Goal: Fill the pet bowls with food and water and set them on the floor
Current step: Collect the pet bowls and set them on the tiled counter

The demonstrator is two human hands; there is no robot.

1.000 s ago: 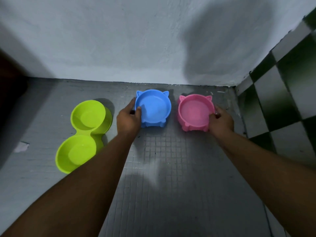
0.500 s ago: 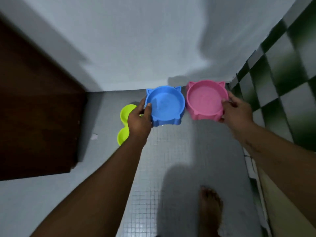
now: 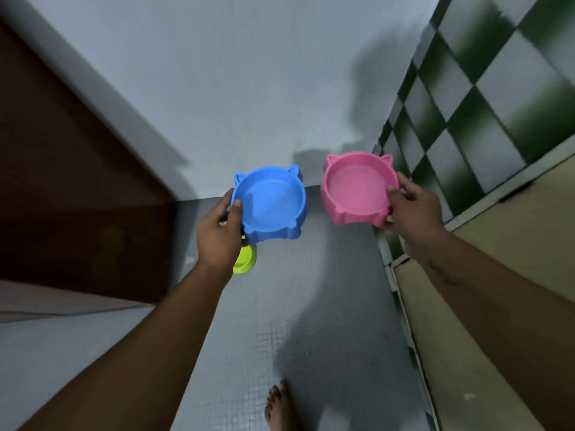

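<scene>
Grey tiled floor (image 3: 311, 290) seen below, white wall behind. Blue bowl (image 3: 270, 204) gripped at rim by left hand (image 3: 219, 234), held above floor. Pink bowl (image 3: 357, 188) gripped by right hand (image 3: 410, 209), right of blue bowl, apart. Green bowl (image 3: 245, 261) seen on floor below blue bowl, partly hidden.
</scene>
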